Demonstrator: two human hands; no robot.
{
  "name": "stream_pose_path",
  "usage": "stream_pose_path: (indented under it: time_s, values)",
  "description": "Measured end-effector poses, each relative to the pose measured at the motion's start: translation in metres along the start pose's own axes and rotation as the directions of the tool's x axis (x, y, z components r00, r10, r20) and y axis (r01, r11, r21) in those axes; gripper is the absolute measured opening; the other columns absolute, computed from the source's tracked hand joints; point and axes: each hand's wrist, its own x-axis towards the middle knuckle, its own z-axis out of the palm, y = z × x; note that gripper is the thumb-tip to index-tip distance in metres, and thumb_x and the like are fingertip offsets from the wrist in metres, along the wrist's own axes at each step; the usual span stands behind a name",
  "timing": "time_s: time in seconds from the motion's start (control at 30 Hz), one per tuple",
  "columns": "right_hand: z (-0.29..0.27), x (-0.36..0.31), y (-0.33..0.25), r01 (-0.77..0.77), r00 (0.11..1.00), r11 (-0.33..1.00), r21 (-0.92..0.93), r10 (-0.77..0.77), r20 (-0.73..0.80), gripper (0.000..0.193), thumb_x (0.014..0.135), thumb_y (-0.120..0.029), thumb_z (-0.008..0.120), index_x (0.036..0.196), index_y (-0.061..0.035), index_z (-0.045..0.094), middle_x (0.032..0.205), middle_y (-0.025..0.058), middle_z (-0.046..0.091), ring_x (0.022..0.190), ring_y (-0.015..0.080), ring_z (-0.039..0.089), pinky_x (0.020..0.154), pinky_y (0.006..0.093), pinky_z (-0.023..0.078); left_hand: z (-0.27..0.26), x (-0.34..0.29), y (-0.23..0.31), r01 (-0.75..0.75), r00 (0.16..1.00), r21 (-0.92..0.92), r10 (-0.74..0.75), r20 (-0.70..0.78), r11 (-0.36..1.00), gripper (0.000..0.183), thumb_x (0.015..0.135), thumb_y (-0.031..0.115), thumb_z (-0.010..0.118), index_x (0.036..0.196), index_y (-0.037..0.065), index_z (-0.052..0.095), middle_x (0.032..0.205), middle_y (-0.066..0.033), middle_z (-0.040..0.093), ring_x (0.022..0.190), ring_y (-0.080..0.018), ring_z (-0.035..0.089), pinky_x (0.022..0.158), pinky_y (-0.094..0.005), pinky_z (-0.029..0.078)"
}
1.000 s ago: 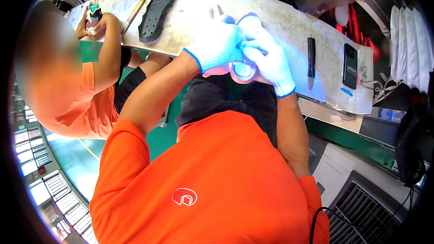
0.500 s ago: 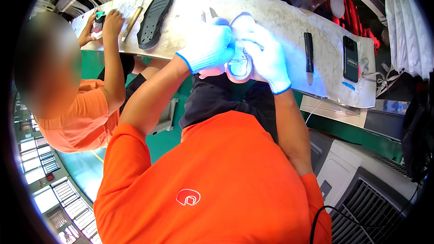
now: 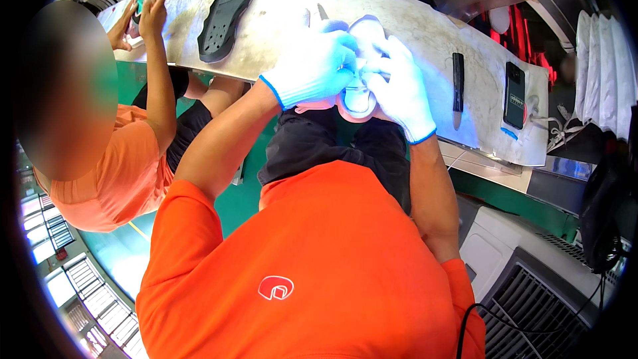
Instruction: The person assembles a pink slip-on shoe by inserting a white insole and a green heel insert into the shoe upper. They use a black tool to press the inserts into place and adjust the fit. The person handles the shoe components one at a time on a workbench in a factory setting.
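- We see both gloved hands meeting at the near edge of the desk (image 3: 412,33), a long pale worn surface that curves across the top of the view.
- Our left hand (image 3: 318,66), in a white glove with a blue cuff, has its fingers (image 3: 342,46) curled shut over the left side of a white shoe (image 3: 362,60).
- Our right hand (image 3: 401,90), gloved the same way, wraps its fingers (image 3: 385,70) around the right side of the same shoe, so the two hands touch across it.
- The shoe is held just over the desk's near edge, mostly covered by the gloves; its pale rounded end pokes out above them and a pinkish rim shows below.
- On the desk, well to the left of the shoe, lies a dark shoe sole (image 3: 226,16), tread up.
- To the right of the shoe lies a slim black tool (image 3: 458,86), and just beyond it a black phone (image 3: 514,95).
- Far left of the shoe, a co-worker in an orange shirt (image 3: 113,179) has both hands (image 3: 143,16) on a small item at the desk's end; we cannot tell what it is.
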Motion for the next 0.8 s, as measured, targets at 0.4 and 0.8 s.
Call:
stream_pose_path:
  time_s: [0.4, 0.8]
  values:
    - [0.008, 0.002, 0.011, 0.018, 0.999, 1.000, 0.018, -0.019, 0.026, 0.021, 0.093, -0.022, 0.077, 0.107, -0.0115, 0.089, 0.143, 0.0190, 0.068, 0.140, 0.0418, 0.057, 0.119, 0.0501, 0.048, 0.012, -0.001, -0.008, 0.000, 0.999, 0.053, 0.003, -0.049, 0.999, 0.020, 0.088, 0.033, 0.074, 0.091, 0.020, 0.088, 0.118, 0.0033, 0.082, 0.144, -0.0292, 0.060, 0.119, -0.0792, 0.034]
    - [0.007, 0.015, 0.008, 0.152, 0.987, 0.982, -0.116, -0.145, 0.067, 0.029, 0.097, -0.018, 0.075, 0.121, -0.0038, 0.082, 0.148, 0.0163, 0.065, 0.147, 0.0439, 0.052, 0.123, 0.0536, 0.045, 0.009, 0.000, -0.006, -0.015, 1.000, 0.123, 0.017, -0.022, 0.992, 0.019, 0.092, 0.031, 0.074, 0.100, 0.022, 0.088, 0.120, 0.0036, 0.081, 0.144, -0.0263, 0.061, 0.119, -0.0768, 0.034]
